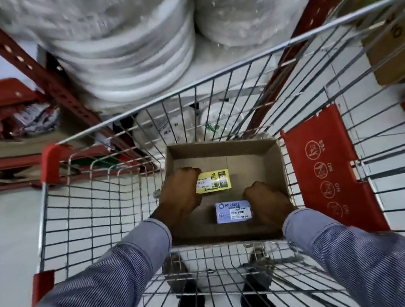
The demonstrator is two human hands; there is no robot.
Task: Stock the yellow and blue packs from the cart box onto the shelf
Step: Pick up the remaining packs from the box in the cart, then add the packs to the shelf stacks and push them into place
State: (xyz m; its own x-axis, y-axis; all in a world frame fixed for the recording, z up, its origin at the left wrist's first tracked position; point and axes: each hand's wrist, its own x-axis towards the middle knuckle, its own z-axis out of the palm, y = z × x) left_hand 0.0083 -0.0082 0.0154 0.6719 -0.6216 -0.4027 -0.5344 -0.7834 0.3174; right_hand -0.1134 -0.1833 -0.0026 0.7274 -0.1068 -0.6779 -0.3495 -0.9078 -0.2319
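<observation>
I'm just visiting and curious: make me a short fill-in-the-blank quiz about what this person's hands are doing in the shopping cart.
1. The left hand rests on the ____ pack.
2. The right hand is at the blue pack, which lies nearer the person than the yellow pack, inside a ____ box.
3. That box sits inside a wire shopping ____.
4. Both arms wear ____ sleeves.

Missing words: yellow; cardboard; cart; striped

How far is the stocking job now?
Nearly emptied: the cardboard box holds only two packs. In hand: the left hand is on the yellow pack, the right hand on the blue pack. Left: lifting both to the shelf.
</observation>
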